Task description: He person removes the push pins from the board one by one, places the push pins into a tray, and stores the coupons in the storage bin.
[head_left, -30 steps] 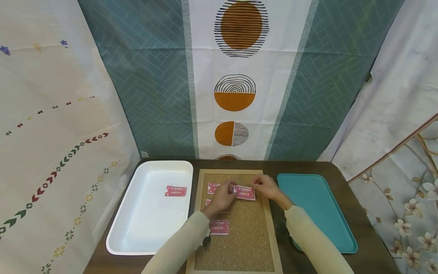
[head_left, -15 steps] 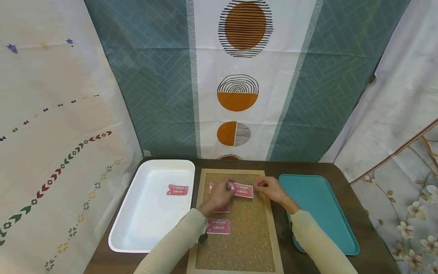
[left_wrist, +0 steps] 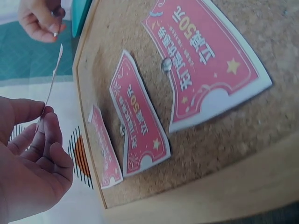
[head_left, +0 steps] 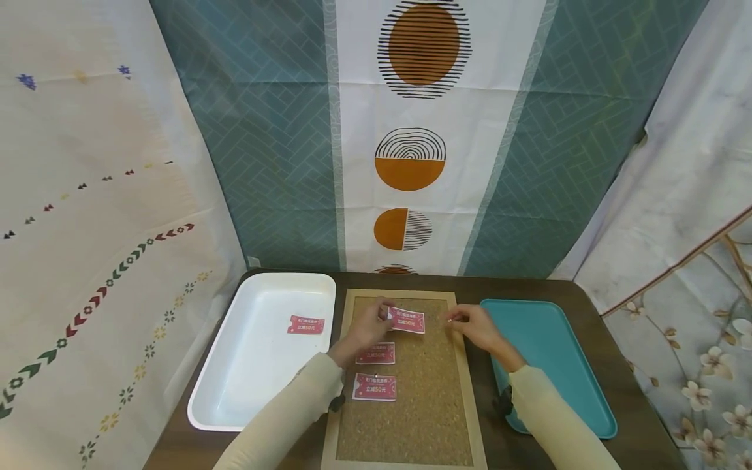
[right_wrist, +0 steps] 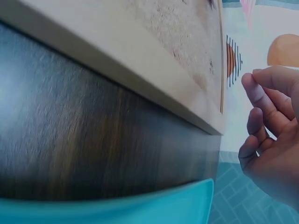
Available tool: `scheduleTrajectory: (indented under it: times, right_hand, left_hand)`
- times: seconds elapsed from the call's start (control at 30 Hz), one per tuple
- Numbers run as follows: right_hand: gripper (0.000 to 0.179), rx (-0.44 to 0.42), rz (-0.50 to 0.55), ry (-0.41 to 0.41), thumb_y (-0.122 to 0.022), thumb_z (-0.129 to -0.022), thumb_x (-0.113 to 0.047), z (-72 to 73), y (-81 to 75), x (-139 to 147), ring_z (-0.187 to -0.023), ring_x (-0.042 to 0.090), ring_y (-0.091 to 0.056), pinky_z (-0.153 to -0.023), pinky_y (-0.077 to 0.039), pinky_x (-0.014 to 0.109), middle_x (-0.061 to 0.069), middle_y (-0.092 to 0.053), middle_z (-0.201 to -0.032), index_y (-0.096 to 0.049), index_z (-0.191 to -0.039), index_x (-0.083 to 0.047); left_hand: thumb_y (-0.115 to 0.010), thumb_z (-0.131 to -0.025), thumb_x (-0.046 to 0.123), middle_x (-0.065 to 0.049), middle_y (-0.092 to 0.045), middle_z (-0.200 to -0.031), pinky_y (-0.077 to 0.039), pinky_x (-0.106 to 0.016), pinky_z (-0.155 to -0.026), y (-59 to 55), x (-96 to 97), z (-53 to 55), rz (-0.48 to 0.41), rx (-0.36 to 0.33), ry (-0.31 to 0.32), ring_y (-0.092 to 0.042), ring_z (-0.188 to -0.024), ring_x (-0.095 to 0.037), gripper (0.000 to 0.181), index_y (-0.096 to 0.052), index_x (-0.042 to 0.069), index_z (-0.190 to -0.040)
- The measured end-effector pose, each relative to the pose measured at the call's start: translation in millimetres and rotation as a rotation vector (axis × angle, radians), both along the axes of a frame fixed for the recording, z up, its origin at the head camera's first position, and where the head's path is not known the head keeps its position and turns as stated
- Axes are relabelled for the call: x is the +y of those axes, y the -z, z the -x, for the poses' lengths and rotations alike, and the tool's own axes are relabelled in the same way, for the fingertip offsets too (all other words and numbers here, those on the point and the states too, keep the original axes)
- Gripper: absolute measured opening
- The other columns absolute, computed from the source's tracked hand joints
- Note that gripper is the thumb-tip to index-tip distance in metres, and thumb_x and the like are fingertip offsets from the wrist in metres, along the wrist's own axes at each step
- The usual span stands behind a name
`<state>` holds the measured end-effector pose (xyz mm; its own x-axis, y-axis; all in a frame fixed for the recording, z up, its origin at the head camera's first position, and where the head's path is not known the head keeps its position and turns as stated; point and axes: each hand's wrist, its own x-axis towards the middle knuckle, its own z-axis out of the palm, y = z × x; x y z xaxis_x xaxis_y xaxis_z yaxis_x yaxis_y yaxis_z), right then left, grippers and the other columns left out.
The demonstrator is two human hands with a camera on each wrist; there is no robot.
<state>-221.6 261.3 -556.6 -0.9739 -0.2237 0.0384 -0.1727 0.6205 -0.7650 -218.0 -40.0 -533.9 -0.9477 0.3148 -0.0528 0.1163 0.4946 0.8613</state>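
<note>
My left hand (head_left: 368,326) pinches a pink paper coupon (head_left: 407,320) by its left end, above the upper part of the corkboard (head_left: 429,405). Seen edge-on in the left wrist view, this coupon (left_wrist: 55,74) stands away from the cork. My right hand (head_left: 476,325) is at the board's right edge, thumb and forefinger pinched together on a tiny pale-tipped thumbtack (left_wrist: 55,34). Down the board's left side, coupons (head_left: 374,388) are fixed in a column, two with a clear round tack (left_wrist: 166,65) showing. The topmost coupon (left_wrist: 105,154) is hidden behind my left hand in the head view.
A white tray (head_left: 223,391) stands left of the corkboard, with a single pink coupon (head_left: 306,324) lying in it. To the right is a teal tray (head_left: 564,378), partly under my right forearm. Patterned cloths (head_left: 282,130) hang behind and beside the dark wooden table (head_left: 176,450).
The held coupon has shifted left and slightly up with my left hand. My right hand has drawn away from its right end, widening the gap, and the lower coupons are more exposed.
</note>
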Motion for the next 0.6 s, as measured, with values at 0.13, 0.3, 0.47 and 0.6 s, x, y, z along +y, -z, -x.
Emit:
scheduleTrajectory:
  times: [0.13, 0.3, 0.47, 0.6]
  right_hand:
    - [0.014, -0.003, -0.013, 0.002, -0.072, -0.098, -0.004, -3.6, -1.2, 5, -0.087, 0.017, -0.065, -0.075, -0.056, 0.029, 0.012, -0.076, -0.101, -0.076, -0.110, 0.002]
    - [0.012, -0.009, -0.024, 0.012, -0.072, -0.097, -0.003, -8.4, -0.5, 12, -0.087, 0.018, -0.067, -0.075, -0.057, 0.030, 0.010, -0.076, -0.100, -0.077, -0.107, 0.001]
    - [0.011, -0.009, -0.033, 0.024, -0.074, -0.097, -0.004, -12.3, 2.8, 18, -0.089, 0.020, -0.068, -0.075, -0.056, 0.031, 0.009, -0.076, -0.099, -0.077, -0.106, 0.000]
    - [0.011, -0.012, -0.039, 0.031, -0.074, -0.097, -0.006, -16.3, 4.0, 24, -0.089, 0.019, -0.069, -0.075, -0.056, 0.032, 0.007, -0.076, -0.099, -0.078, -0.107, -0.002]
  left_hand:
    - [-0.066, -0.103, 0.008, -0.010, -0.065, -0.101, -0.055, -0.030, -0.066, -2.6, -6.5, -0.2, 0.022, 0.030, 0.002, -0.065, -0.082, -0.020, 0.042, -0.057, 0.002, -0.144]
    - [-0.068, -0.102, 0.009, -0.009, -0.065, -0.098, -0.055, -0.030, -0.064, -6.2, -14.1, 0.4, 0.054, 0.057, 0.002, -0.064, -0.078, -0.017, 0.042, -0.058, 0.002, -0.142]
    - [-0.067, -0.103, 0.010, -0.009, -0.063, -0.100, -0.056, -0.031, -0.063, -9.8, -21.4, 1.7, 0.040, 0.034, 0.003, -0.066, -0.079, -0.024, 0.044, -0.055, 0.002, -0.144]
    - [-0.068, -0.102, 0.011, -0.010, -0.064, -0.100, -0.059, -0.034, -0.062, -12.9, -25.4, 1.9, 0.029, 0.021, -0.009, -0.069, -0.082, -0.031, 0.043, -0.056, 0.005, -0.143]
